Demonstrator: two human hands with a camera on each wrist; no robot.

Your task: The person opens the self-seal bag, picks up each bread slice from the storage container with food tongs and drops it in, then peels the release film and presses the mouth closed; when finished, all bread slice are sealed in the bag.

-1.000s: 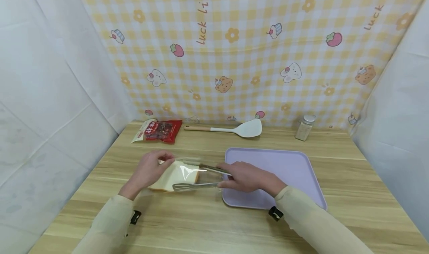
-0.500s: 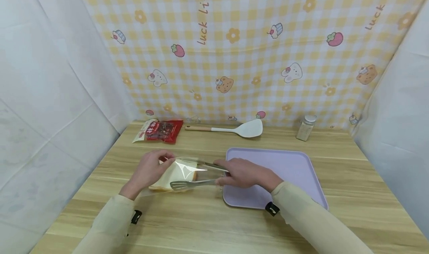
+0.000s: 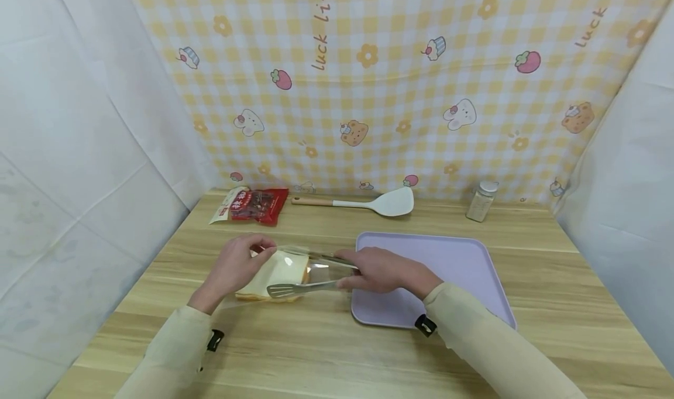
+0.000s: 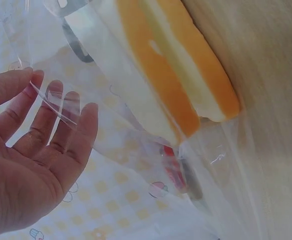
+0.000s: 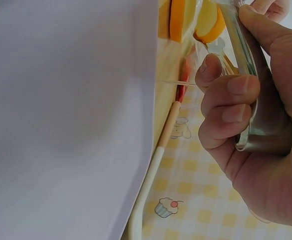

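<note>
My left hand [image 3: 239, 265] pinches the edge of a clear plastic bag [image 4: 53, 105] between thumb and index finger, the other fingers spread behind the film. Inside the bag lie bread slices [image 3: 279, 275], white with orange-brown crusts; two slices [image 4: 168, 90] show edge-on in the left wrist view. Metal tongs [image 3: 284, 291] are gripped in my right hand [image 3: 383, 270], their bent end visible in the palm in the right wrist view. The tongs' arms reach left into the bag, spread apart, with the slotted head at the near side of the bread and the far arm along its back edge.
A lavender tray [image 3: 432, 244] lies under and beyond my right forearm. Toward the back are a red snack packet [image 3: 255, 206], a white spatula with a wooden handle [image 3: 392, 202] and a glass shaker jar [image 3: 480, 203]. A checked curtain [image 3: 368, 95] hangs behind the wooden table.
My right hand has edged left and slightly away from me, and the tongs' slotted head has shifted left along the bread. The left hand stays in place at the bag's edge.
</note>
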